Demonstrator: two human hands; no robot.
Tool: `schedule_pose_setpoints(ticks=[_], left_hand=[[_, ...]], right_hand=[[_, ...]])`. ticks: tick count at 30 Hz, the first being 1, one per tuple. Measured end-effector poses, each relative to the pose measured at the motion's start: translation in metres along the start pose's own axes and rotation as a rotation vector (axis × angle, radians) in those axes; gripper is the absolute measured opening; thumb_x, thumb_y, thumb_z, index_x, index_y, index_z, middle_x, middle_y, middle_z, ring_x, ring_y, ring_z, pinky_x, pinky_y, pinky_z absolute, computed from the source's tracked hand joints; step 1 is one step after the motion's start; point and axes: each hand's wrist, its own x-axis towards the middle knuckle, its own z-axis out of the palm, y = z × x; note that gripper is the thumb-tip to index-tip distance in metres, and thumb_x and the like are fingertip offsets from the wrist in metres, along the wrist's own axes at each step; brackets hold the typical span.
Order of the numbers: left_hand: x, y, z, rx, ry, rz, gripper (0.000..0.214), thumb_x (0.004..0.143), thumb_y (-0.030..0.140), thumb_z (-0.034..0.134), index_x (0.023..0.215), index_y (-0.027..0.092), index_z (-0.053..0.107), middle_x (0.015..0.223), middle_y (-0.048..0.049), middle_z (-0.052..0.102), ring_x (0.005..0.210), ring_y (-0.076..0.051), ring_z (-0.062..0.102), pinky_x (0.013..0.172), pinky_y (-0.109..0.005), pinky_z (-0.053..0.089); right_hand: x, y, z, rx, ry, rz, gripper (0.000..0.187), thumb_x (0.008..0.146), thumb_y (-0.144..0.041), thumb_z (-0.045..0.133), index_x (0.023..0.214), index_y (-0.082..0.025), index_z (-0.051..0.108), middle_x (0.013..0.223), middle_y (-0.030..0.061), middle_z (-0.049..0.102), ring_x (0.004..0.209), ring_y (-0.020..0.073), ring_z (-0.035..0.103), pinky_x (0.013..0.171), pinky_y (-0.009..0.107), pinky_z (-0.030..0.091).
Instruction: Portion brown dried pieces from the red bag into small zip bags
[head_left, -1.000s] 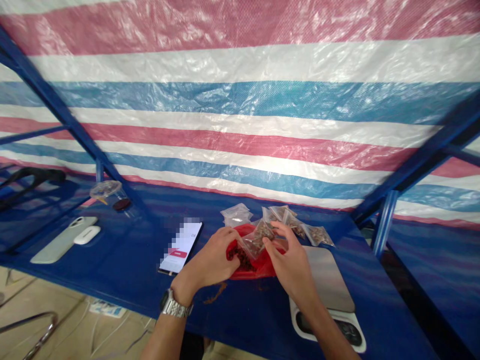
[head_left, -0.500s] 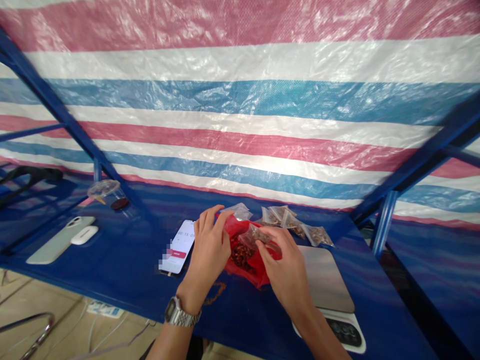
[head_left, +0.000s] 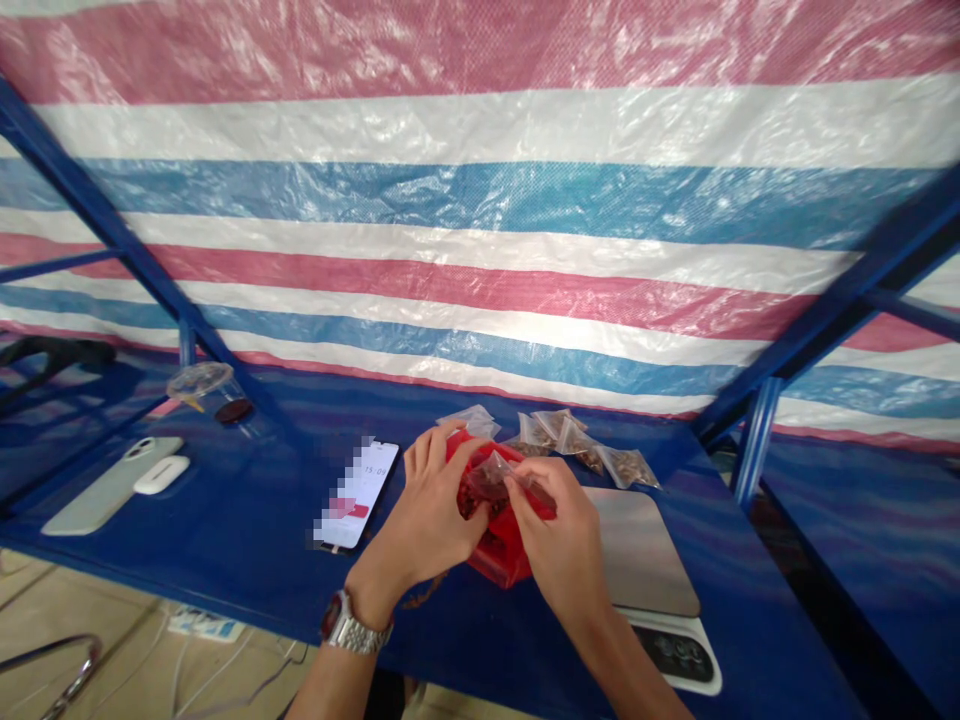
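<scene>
R hand (head_left: 556, 530) and L hand (head_left: 427, 508) both working over a red plastic bag (head_left: 501, 562) on the blue table (head_left: 225, 545), w/ the bag bunched up between them. L fingers (head_left: 442, 455) curl round the bag's mouth and hold it gathered, wristwatch (head_left: 352, 628) on that wrist. R fingers (head_left: 525, 485) closed in a pinch on the edge of a small clear zip bag (head_left: 487, 478), its lower end down at the red bag's mouth. Inside the red bag: dark brown bits (head_left: 472, 505), prob. dried plant stuff, hard to tell at this res & partly hidden by the hands. Small clear bag looks to hold a little of the same. Just past the hands, a row of filled zip bags (head_left: 577, 440) w/ brown bits lies on the table, one set a bit apart at the R end. Beside them, near the L fingers, what look like empty clear bags (head_left: 470, 420). Kitchen scale (head_left: 641, 550) just R of R hand, nothing on it. Phone (head_left: 356, 490) face up L of the hands, screen lit, partly blurred out. Further L: pale phone (head_left: 112, 485), earbud case (head_left: 161, 474), clear plastic cup (head_left: 206, 385) on its side.
</scene>
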Motion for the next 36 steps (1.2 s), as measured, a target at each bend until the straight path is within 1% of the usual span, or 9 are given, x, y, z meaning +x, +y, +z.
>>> schedule_pose_setpoints(ticks=[3,8,13,17,21,24,28,31,36], left_hand=[[-0.001,0.000,0.010,0.086,-0.037,-0.003,0.058,0.085,0.033,0.071,0.140,0.024,0.053,0.150,-0.0133,0.045,0.139,-0.035,0.038,0.117,-0.057,0.035],[0.002,-0.005,0.023,0.190,-0.068,-0.039,0.041,0.091,0.030,0.066,0.131,0.022,0.061,0.151,-0.0135,0.048,0.141,-0.036,0.036,0.116,-0.059,0.034],[0.003,-0.011,0.023,0.199,-0.109,-0.029,0.042,0.091,0.023,0.065,0.133,0.023,0.062,0.151,-0.0098,0.052,0.140,-0.036,0.036,0.117,-0.059,0.032],[0.002,-0.012,0.019,0.136,-0.074,-0.005,0.040,0.095,0.027,0.060,0.135,0.026,0.060,0.146,-0.0063,0.057,0.138,-0.033,0.038,0.116,-0.056,0.033],[0.001,-0.009,0.016,0.086,-0.097,0.018,0.042,0.094,0.029,0.064,0.135,0.027,0.060,0.144,-0.0053,0.059,0.137,-0.031,0.039,0.117,-0.054,0.034],[0.001,-0.004,0.013,0.064,-0.133,0.033,0.042,0.091,0.027,0.068,0.132,0.025,0.062,0.141,-0.0050,0.062,0.137,-0.031,0.040,0.117,-0.053,0.033],[0.002,0.001,0.007,0.047,-0.142,0.041,0.033,0.092,0.020,0.063,0.124,0.023,0.066,0.128,-0.0041,0.069,0.134,-0.030,0.044,0.118,-0.052,0.031],[0.003,0.002,0.004,0.030,-0.146,0.043,0.030,0.094,0.020,0.060,0.123,0.023,0.068,0.124,-0.0048,0.072,0.134,-0.030,0.045,0.118,-0.053,0.030],[0.004,-0.004,0.006,0.011,-0.138,0.048,0.039,0.098,0.028,0.060,0.137,0.025,0.061,0.132,-0.0060,0.070,0.139,-0.030,0.044,0.118,-0.054,0.029]], right_hand=[[-0.002,-0.002,0.003,0.003,0.011,0.014,0.003,0.094,-0.026,0.063,0.093,-0.023,0.065,0.093,0.0025,0.072,0.087,0.0195,0.070,0.082,0.032,0.056],[-0.006,-0.004,0.002,0.041,-0.014,0.078,0.010,0.093,-0.031,0.066,0.099,-0.024,0.067,0.100,0.0037,0.073,0.091,0.0202,0.072,0.084,0.033,0.058],[-0.002,-0.003,-0.006,0.004,0.047,0.103,0.012,0.094,-0.034,0.065,0.100,-0.024,0.069,0.101,0.0039,0.074,0.089,0.0205,0.071,0.082,0.034,0.057],[0.002,-0.003,-0.009,-0.034,-0.006,0.116,0.026,0.092,-0.036,0.069,0.115,-0.024,0.067,0.115,0.0074,0.073,0.103,0.0244,0.070,0.091,0.038,0.056],[0.003,-0.003,-0.010,0.021,-0.041,0.124,0.020,0.096,-0.034,0.062,0.112,-0.024,0.068,0.110,0.0064,0.076,0.097,0.0221,0.072,0.089,0.037,0.057],[0.002,-0.002,-0.009,0.035,0.002,0.091,0.017,0.096,-0.032,0.062,0.109,-0.024,0.069,0.109,0.0054,0.076,0.096,0.0210,0.072,0.088,0.035,0.057],[-0.001,-0.001,-0.009,0.001,0.032,0.015,0.013,0.097,-0.029,0.060,0.105,-0.026,0.071,0.105,0.0036,0.075,0.096,0.0200,0.071,0.087,0.033,0.056],[-0.002,-0.002,-0.011,-0.028,0.038,-0.039,0.013,0.099,-0.027,0.059,0.105,-0.026,0.070,0.105,0.0029,0.075,0.096,0.0195,0.070,0.088,0.033,0.055],[-0.001,-0.005,-0.012,-0.084,0.050,-0.121,0.013,0.100,-0.024,0.056,0.101,-0.025,0.069,0.101,0.0032,0.074,0.095,0.0189,0.070,0.089,0.031,0.054]])
